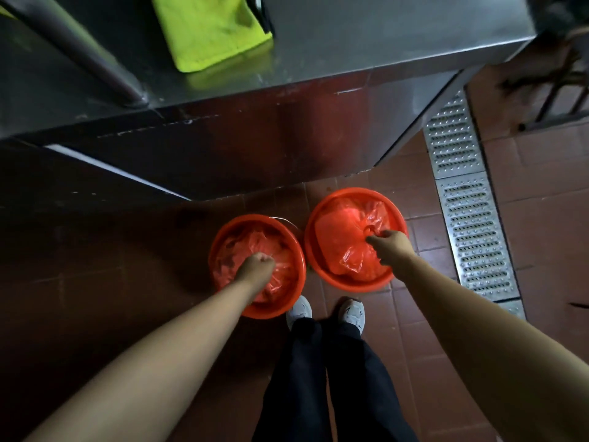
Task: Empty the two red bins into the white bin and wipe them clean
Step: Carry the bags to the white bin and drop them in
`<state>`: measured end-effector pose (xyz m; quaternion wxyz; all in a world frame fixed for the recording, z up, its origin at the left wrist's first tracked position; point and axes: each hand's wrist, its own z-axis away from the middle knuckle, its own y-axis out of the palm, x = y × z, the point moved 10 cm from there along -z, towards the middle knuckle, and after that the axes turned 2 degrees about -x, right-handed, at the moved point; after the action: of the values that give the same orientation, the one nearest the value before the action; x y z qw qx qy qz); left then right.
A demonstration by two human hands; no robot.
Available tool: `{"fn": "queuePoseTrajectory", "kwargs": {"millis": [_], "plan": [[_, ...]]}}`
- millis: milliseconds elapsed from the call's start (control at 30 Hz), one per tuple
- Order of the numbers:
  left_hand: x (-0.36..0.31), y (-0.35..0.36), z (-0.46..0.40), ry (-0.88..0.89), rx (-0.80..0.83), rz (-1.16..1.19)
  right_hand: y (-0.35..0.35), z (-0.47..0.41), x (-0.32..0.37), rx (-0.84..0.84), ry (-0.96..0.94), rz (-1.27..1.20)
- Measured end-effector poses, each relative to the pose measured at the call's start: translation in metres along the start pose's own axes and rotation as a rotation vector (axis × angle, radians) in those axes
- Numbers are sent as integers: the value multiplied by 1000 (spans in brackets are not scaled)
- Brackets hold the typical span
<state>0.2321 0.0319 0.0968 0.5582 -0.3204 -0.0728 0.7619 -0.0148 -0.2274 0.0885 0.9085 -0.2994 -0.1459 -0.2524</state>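
Two round red bins stand side by side on the tiled floor in front of my feet. The left red bin [220,240] holds a red plastic bag [280,275], and my left hand [258,264] grips the bunched top of that bag in a fist. The right red bin [322,205] holds a fuller red bag [341,231]. My right hand [390,244] pinches its knotted top. No white bin is in view.
A stainless steel counter [318,59] juts over the bins from above, with a yellow-green cloth [207,30] lying on it. A metal floor drain grate [468,199] runs along the right. My white shoes [299,311] stand just behind the bins.
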Motion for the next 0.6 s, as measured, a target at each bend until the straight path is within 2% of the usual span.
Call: {"fn": "queuePoseTrajectory", "kwargs": {"millis": [267,600], "plan": [[-28,-26,42,51,-29,5,-23,41,20,-64,21,-23],[-69,-59,98,73,-103,133,-63,99,60,-52,-76,59]]}}
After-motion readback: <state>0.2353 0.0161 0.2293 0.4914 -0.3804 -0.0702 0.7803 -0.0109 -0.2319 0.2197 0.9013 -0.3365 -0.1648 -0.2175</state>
